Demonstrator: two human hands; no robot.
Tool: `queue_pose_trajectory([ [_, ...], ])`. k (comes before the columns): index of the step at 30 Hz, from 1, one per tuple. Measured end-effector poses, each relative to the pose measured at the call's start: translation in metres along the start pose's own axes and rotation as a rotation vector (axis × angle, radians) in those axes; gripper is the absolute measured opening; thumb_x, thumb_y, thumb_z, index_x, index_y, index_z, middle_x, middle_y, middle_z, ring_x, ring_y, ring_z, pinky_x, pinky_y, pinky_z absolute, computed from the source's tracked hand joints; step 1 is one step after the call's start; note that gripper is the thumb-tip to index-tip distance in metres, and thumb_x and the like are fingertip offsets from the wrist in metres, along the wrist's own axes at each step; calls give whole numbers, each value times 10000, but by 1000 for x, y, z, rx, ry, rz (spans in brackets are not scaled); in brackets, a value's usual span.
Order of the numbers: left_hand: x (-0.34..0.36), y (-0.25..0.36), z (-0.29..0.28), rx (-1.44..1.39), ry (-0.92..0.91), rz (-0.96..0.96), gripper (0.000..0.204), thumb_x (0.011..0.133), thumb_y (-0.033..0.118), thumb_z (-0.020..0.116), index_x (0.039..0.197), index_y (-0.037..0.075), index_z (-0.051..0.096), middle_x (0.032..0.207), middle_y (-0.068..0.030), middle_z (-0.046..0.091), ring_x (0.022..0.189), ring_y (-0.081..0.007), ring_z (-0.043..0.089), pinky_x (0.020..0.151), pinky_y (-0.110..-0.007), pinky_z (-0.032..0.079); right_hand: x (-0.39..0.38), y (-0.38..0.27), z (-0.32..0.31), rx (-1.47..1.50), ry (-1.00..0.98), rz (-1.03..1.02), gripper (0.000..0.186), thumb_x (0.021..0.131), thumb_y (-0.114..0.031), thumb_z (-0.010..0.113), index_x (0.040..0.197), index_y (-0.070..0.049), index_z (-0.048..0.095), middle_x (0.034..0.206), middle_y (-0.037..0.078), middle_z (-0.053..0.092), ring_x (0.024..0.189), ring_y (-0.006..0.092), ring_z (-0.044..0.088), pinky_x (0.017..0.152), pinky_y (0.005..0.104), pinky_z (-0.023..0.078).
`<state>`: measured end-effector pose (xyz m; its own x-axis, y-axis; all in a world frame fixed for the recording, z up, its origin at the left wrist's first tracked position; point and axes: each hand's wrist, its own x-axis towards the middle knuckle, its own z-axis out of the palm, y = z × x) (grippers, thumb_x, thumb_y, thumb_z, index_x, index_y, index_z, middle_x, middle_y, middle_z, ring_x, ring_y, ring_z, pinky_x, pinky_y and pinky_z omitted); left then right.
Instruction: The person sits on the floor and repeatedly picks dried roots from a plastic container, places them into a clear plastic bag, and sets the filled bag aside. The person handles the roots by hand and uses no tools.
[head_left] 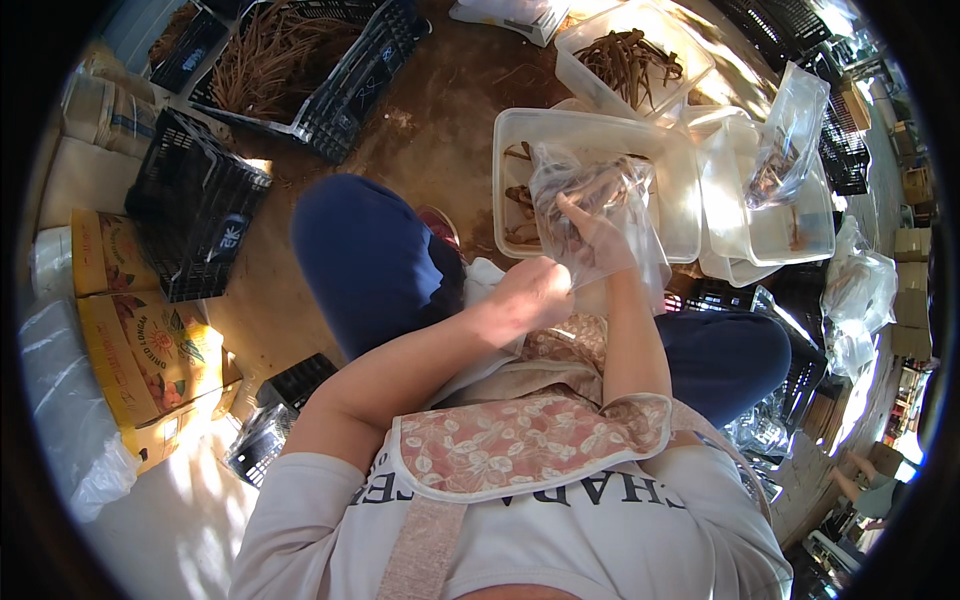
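A clear plastic bag point(562, 172) hangs above a translucent tub point(678, 190), in front of my body. Gripping the bag's edge, my left hand point(532, 293) is closed, with its knuckles up. My right hand point(600, 238) reaches into the bag's mouth, its fingers bent round dried brown strips point(612, 182); the plastic partly hides the fingertips. More brown strips point(520, 198) lie in the tub, under and beside the bag.
Another tub point(575, 72) of long brown strips stands behind. To the right, a filled clear bag point(795, 130) leans on stacked tubs point(735, 262). Black crates point(195, 215), one with brown stalks point(265, 70), and yellow cartons point(150, 350) stand left. My bent knees point(355, 265) flank the work.
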<state>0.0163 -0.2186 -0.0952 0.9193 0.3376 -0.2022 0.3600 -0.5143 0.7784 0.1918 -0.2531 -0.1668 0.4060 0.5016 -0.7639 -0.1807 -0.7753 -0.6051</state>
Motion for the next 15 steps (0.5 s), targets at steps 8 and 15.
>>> queue_pose_trajectory([
  [8,19,3,0,-187,-98,263,152,690,58,514,608,-69,534,623,-256,516,576,-397,530,538,-418,419,-33,-36,33,-141,-40,-424,318,858,-324,581,910,-15,630,748,27,591,628,107,501,579,256,402],
  [15,22,-3,1,-167,-44,246,148,685,60,509,642,-75,549,629,-272,532,593,-416,556,536,-452,424,-15,-33,53,579,-215,-502,179,867,-222,596,930,-54,604,661,17,537,533,104,508,500,228,448],
])
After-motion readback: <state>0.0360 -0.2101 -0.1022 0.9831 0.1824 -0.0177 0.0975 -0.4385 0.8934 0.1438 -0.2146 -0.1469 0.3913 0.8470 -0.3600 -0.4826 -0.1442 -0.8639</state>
